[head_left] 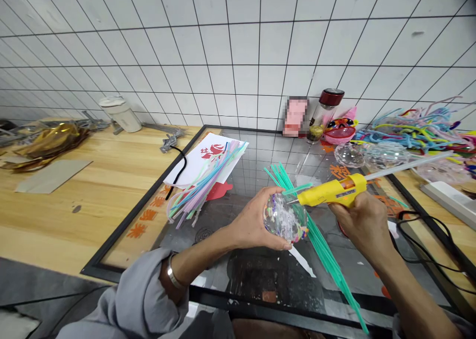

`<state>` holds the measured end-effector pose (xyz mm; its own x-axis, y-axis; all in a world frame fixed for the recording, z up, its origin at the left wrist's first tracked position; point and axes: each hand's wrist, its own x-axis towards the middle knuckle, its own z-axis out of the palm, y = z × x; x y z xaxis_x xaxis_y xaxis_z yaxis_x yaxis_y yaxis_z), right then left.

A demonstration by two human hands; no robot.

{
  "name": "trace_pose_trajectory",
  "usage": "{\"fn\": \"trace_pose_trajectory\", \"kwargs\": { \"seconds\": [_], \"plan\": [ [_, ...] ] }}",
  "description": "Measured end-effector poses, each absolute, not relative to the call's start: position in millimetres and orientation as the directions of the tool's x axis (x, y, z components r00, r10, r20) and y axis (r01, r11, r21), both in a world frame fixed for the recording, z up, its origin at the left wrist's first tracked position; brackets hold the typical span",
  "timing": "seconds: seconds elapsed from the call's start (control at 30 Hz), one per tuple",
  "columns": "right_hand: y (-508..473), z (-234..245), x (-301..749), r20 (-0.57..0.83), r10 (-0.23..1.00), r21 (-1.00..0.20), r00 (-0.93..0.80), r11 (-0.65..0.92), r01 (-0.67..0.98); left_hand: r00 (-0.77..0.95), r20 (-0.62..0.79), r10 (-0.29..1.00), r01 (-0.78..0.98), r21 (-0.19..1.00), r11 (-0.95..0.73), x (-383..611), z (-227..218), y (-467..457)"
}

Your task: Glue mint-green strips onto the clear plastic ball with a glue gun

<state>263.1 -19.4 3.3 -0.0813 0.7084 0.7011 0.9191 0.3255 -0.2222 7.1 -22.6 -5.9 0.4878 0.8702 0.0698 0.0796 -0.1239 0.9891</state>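
My left hand (pixel 256 222) is wrapped round a clear plastic ball (pixel 284 222), which holds whitish shiny filling and small coloured bits. In my right hand (pixel 357 220) is a yellow hot glue gun (pixel 330 191), with a long translucent glue stick (pixel 412 164) out of its back. The gun's nozzle is at the upper side of the ball; whether it touches I cannot tell. A short green pipe cleaner (pixel 296 189) lies along the ball's top edge. Below and behind the ball runs a bundle of green pipe cleaners (pixel 327 254) on the glass.
Pastel pipe cleaners (pixel 208 185) lie over white paper (pixel 189 155) on the left. Clear plastic balls (pixel 385 155) and a colourful pipe cleaner pile (pixel 420 131) are at the right. A black cord (pixel 420 235), a power strip (pixel 451 202) and a glass bottle (pixel 323 116) stand nearby.
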Motion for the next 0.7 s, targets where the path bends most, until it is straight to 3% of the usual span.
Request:
{"fn": "trace_pose_trajectory", "kwargs": {
  "seconds": [0.23, 0.47, 0.7],
  "plan": [
    [-19.1, 1.8, 264.5, 0.711, 0.697, -0.221, -0.09, 0.343, 0.913, 0.481, 0.102, 0.871, 0.102, 0.98, -0.171, 6.7, -6.2, -21.7],
    [-20.0, 5.3, 262.6, 0.664, 0.745, -0.271, -0.063, 0.319, 0.908, 0.482, 0.049, 0.875, 0.04, 0.996, -0.078, 7.1, -7.9, -21.1],
    [-21.6, 13.8, 257.5, 0.708, 0.697, -0.248, -0.117, 0.4, 0.882, 0.479, 0.052, 0.876, 0.073, 0.992, -0.099, 6.8, -5.0, -21.3]
  ]
}}
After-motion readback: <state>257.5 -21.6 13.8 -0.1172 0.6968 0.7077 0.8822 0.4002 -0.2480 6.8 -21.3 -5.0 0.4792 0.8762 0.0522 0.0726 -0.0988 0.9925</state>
